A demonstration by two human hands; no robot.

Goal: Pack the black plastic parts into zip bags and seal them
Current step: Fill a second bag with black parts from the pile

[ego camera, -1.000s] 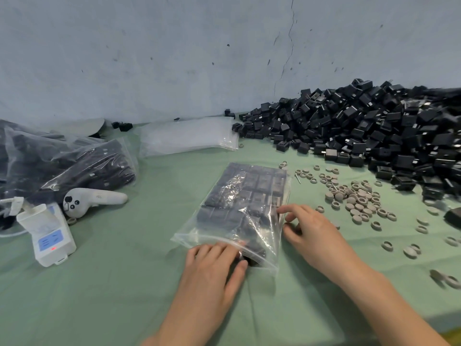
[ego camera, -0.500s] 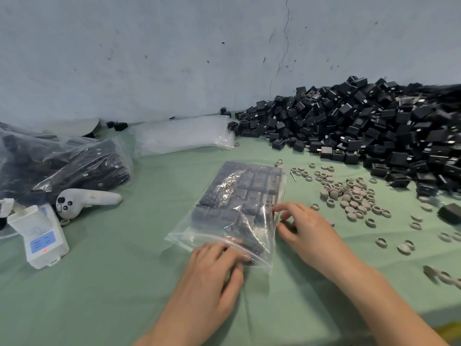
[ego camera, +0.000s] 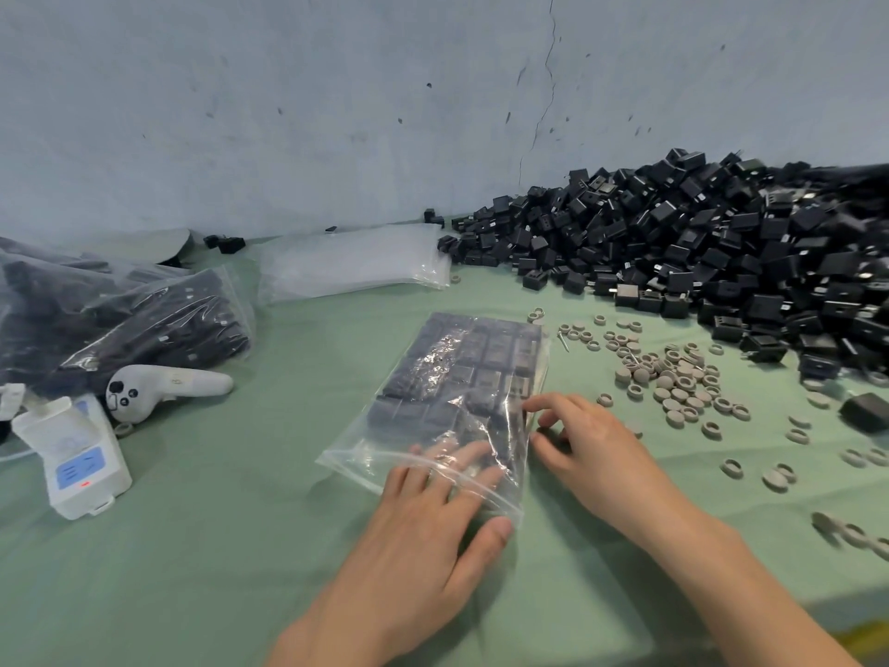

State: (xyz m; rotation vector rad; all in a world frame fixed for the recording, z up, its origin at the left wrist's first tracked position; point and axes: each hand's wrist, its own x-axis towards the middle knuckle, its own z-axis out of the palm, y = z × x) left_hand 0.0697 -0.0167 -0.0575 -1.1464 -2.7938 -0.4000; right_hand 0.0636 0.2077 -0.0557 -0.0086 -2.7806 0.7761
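The clear plastic zip bag (ego camera: 447, 377) lies flat in the middle of the green table cover (ego camera: 240, 546), its mouth toward the person. It is filled with black square plastic parts (ego camera: 490, 349) set in neat rows. The left hand (ego camera: 418, 531) lies flat at the bag's mouth, palm down. Its straight, spread fingers (ego camera: 462, 454) show through the film as if slipped under the top layer, while the thumb (ego camera: 495, 527) rests outside at the near right corner. The right hand (ego camera: 591, 445) sits just beside the bag's right edge with its fingers loosely bent and apart, the tips touching the plastic and gripping nothing. To the right of the bag a scatter of small grey rubber rings and caps (ego camera: 673, 377) covers the cloth. Beyond them a large heap of loose black plastic parts (ego camera: 697, 262) is piled against the pale blue wall (ego camera: 336, 113). Behind the bag lies a stack of empty clear bags (ego camera: 351, 262). At far left sit filled clear bags of black parts (ego camera: 144, 324), with a white handheld controller (ego camera: 168, 385) and a white box device with a blue label (ego camera: 82, 459) in front of them.
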